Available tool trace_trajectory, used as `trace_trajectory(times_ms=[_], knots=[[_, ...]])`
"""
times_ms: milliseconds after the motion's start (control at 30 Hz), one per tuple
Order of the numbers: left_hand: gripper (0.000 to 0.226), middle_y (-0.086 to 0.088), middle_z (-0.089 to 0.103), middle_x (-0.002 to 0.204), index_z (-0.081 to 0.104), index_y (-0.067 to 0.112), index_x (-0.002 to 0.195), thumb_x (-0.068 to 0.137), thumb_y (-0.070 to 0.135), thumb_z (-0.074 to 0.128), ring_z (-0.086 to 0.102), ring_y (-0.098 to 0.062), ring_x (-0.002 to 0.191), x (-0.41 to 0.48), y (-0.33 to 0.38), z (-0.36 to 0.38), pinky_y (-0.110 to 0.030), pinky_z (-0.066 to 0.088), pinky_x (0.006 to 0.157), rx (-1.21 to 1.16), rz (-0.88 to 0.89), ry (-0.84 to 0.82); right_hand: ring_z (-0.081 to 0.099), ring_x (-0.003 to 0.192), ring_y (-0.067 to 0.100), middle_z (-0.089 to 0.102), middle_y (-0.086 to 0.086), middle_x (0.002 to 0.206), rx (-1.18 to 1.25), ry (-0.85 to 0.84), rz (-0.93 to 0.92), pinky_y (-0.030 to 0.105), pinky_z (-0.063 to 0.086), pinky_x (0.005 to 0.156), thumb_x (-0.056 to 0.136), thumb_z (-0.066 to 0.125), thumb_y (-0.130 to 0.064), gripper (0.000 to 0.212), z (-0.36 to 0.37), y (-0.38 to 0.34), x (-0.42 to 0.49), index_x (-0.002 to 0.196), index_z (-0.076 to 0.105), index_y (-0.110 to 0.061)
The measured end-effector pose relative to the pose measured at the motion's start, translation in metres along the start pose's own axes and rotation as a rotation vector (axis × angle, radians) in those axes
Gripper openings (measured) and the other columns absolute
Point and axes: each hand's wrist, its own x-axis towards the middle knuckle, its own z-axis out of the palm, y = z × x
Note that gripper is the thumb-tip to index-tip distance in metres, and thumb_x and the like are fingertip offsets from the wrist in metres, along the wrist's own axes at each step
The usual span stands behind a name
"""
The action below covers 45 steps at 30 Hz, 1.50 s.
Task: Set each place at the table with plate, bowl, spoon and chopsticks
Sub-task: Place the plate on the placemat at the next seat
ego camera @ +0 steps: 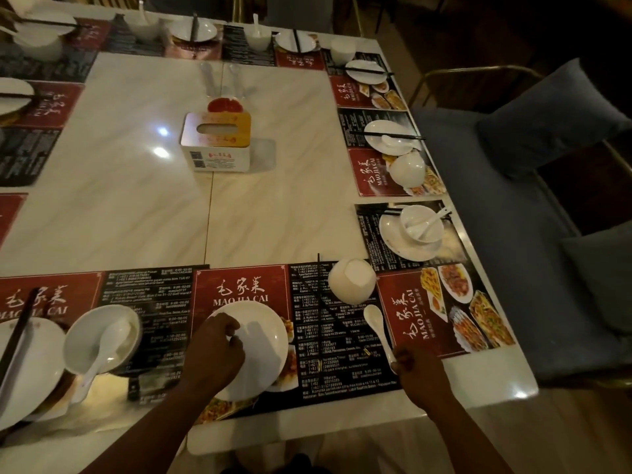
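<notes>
A white plate (pixel 263 343) lies on the red-and-black paper mat (pixel 239 285) at the near table edge. My left hand (pixel 215 350) rests on the plate's left part with its fingers curled at the rim. My right hand (pixel 415 371) pinches the handle end of a white spoon (pixel 376 323) lying on the mat to the right. Just beyond the spoon a white bowl (pixel 352 280) sits upside down. A pair of dark chopsticks (pixel 323 295) lies on the mat between plate and bowl, hard to make out against the black print.
Set places line the right edge: plate with bowl and spoon (pixel 415 230), plate with chopsticks (pixel 390 136), an overturned bowl (pixel 407 169). At near left stands a bowl with spoon (pixel 102 340). A tissue box (pixel 217 142) stands mid-table. A blue cushioned bench (pixel 513 234) runs along the right.
</notes>
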Motion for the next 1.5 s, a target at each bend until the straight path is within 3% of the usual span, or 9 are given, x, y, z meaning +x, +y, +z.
trace_trajectory(times_ms=[100,300,500,700,833,1033,1133,1300,1500], knots=[[0.021,0.004,0.057,0.089,0.058,0.016,0.098,0.084,0.005,0.069,0.056,-0.014,0.083,-0.004,-0.002,-0.004,-0.021,0.039,0.066,-0.027,-0.073,0.108,0.061,0.091,0.022,0.06,-0.004,0.092,0.015,-0.009,0.005,0.026,0.048,0.069,0.091,0.066,-0.005,0.02,0.01,0.005,0.011,0.088,0.061,-0.025],[0.022,0.002,0.062,0.091,0.057,0.017,0.093,0.081,0.006,0.071,0.059,-0.017,0.088,-0.008,-0.019,-0.021,-0.03,0.044,0.076,-0.116,-0.267,0.181,0.055,0.09,0.018,0.06,0.002,0.097,-0.023,-0.021,-0.01,0.028,0.045,0.072,0.092,0.065,-0.005,0.019,0.02,-0.002,0.01,0.11,0.069,-0.011],[0.028,0.009,0.067,0.084,0.062,0.024,0.09,0.076,0.04,0.08,0.063,-0.013,0.082,-0.019,-0.053,-0.035,-0.033,0.051,0.075,-0.175,-0.393,0.189,0.062,0.094,0.025,0.064,0.007,0.104,-0.196,0.127,-0.286,0.034,0.049,0.08,0.092,0.065,-0.015,0.018,0.032,-0.058,0.005,0.11,0.068,-0.011],[0.021,0.009,0.067,0.085,0.06,0.028,0.09,0.083,0.043,0.074,0.066,-0.013,0.083,-0.045,-0.05,-0.035,-0.037,0.058,0.075,-0.253,-0.452,0.067,0.059,0.102,0.013,0.061,-0.005,0.11,-0.151,-0.134,-0.591,0.032,0.052,0.088,0.096,0.057,-0.027,0.019,0.094,-0.164,0.028,0.113,0.065,-0.026],[0.01,0.004,0.072,0.081,0.066,0.025,0.09,0.083,0.024,0.074,0.07,-0.01,0.075,-0.059,-0.047,-0.022,-0.033,0.062,0.067,-0.364,-0.455,-0.052,0.052,0.122,0.021,0.053,0.001,0.133,-0.309,-0.23,-0.664,0.034,0.045,0.1,0.099,0.055,-0.027,0.042,0.125,-0.196,0.045,0.141,0.05,-0.025],[0.029,-0.002,0.072,0.1,0.065,0.026,0.105,0.081,0.01,0.07,0.073,-0.023,0.087,-0.061,-0.046,-0.018,-0.038,0.063,0.067,-0.617,-0.557,-0.149,0.056,0.117,0.021,0.056,0.004,0.126,-0.284,-0.25,-0.586,0.034,0.048,0.096,0.099,0.056,-0.024,0.04,0.134,-0.202,0.048,0.138,0.055,-0.029],[0.033,0.007,0.069,0.102,0.064,0.031,0.11,0.078,0.026,0.072,0.068,-0.017,0.094,-0.053,-0.055,-0.027,-0.038,0.062,0.073,-0.469,-0.474,-0.115,0.06,0.103,0.014,0.066,0.0,0.118,-0.145,-0.226,-0.486,0.027,0.048,0.088,0.097,0.058,-0.016,0.031,0.127,-0.186,0.035,0.127,0.064,-0.025],[0.029,0.01,0.063,0.092,0.067,0.022,0.11,0.087,0.006,0.067,0.061,-0.015,0.089,-0.028,-0.052,-0.042,-0.029,0.052,0.075,-0.311,-0.344,-0.077,0.057,0.1,0.008,0.066,-0.004,0.115,0.078,-0.194,-0.219,0.024,0.047,0.084,0.099,0.057,-0.014,0.03,0.124,-0.154,-0.008,0.127,0.061,-0.024],[0.037,0.002,0.067,0.115,0.068,0.02,0.121,0.089,0.0,0.063,0.058,-0.012,0.106,-0.006,-0.051,-0.041,-0.03,0.05,0.091,-0.234,-0.231,-0.139,0.064,0.089,0.008,0.065,-0.01,0.096,0.186,-0.139,-0.059,0.036,0.06,0.079,0.097,0.059,-0.017,0.016,0.137,-0.137,-0.023,0.111,0.059,-0.026]])
